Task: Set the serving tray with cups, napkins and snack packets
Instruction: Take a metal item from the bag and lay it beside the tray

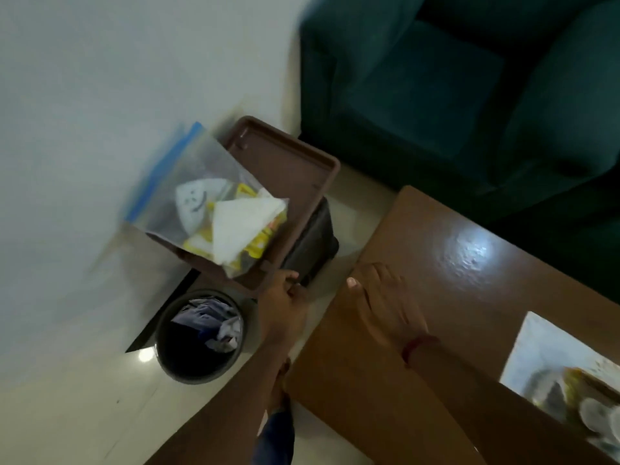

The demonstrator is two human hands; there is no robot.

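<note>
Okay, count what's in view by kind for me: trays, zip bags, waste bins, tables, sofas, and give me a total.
Tray: 1
Zip bag: 1
Waste bin: 1
Table: 1
Sofa: 1
Total: 5

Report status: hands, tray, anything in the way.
Left hand grips tray edge; right hand flat on table. Filled bag lies on tray. Bin on floor beside.

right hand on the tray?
No, the right hand lies flat on the wooden table; only the left hand grips the near rim of the brown tray.
</note>
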